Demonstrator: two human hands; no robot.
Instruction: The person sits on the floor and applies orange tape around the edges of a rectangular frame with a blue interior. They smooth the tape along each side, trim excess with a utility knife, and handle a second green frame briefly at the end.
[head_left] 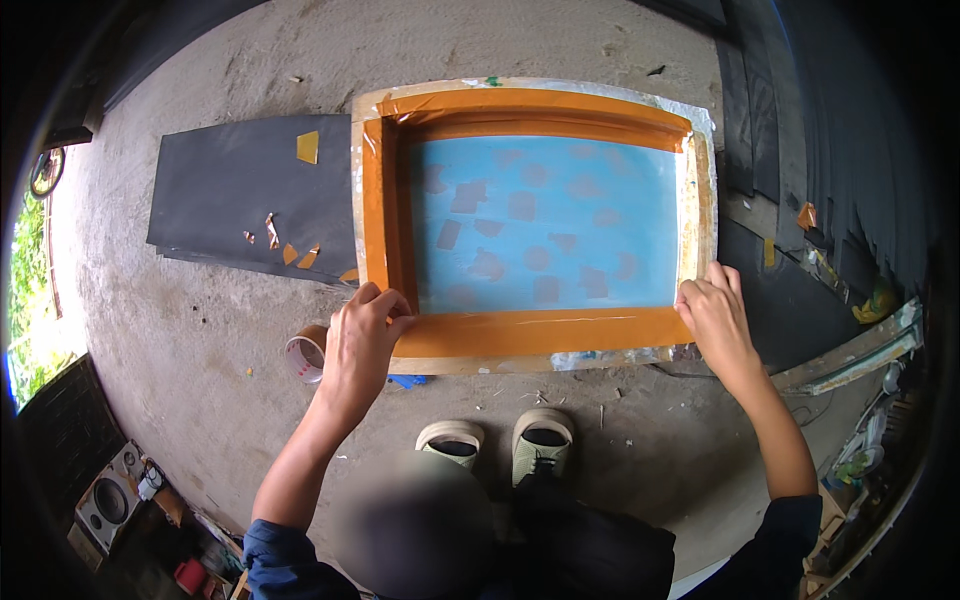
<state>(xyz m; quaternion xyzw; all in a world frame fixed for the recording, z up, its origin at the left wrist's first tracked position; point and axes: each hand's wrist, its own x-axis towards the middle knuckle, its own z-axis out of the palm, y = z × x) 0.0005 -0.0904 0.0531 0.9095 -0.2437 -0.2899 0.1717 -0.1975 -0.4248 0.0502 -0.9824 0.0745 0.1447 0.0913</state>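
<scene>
A wide rectangular frame [530,332] lies flat on the concrete floor, its rim covered in orange tape and its inner mesh [545,225] light blue with faint darker patches. My left hand [362,340] presses on the frame's near left corner, fingers curled over the tape. My right hand [712,315] rests on the near right corner, fingers spread on the tape end. A roll of brown tape [306,352] stands on the floor just left of my left hand.
Dark grey sheets [240,190] lie left of the frame with orange tape scraps on them. More dark sheets [780,290] lie to the right. My shoes [500,440] stand near the frame's front edge. A speaker [108,500] and clutter sit at lower left.
</scene>
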